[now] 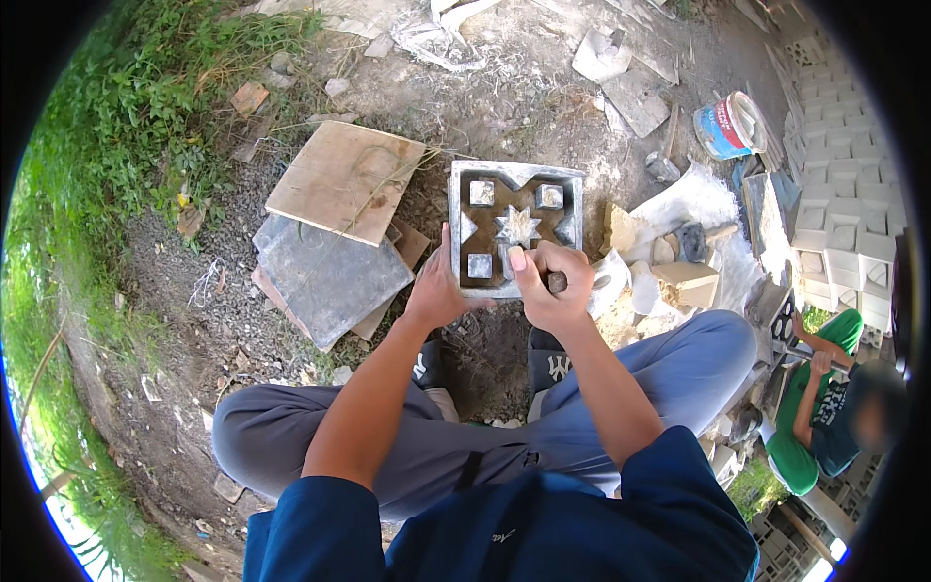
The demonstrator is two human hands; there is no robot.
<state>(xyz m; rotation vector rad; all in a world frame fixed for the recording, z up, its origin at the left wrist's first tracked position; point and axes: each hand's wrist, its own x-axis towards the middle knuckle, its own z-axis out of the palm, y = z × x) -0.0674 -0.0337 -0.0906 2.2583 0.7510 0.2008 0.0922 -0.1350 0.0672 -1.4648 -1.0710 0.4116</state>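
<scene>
In front of me, above my feet, is a square grey metal mould (455, 199) with high walls. Inside it stand a raised star (518, 225) in the middle and small square blocks near the corners. My left hand (439, 291) grips the mould's lower left side, fingers along the outer wall. Over the lower right part, my right hand (564, 289) is closed round a small hand tool with a rounded brown handle end (557, 282), thumb stretched toward the star. The tool's working end is mostly hidden by the thumb and cannot be told.
Left of the mould lie a wooden board (344, 179) and stacked grey slabs (330, 276). Stones and broken pieces (687, 281) lie right, with a paint bucket (729, 128) beyond. Pale blocks (844, 204) are stacked far right; another person (824, 398) sits below them.
</scene>
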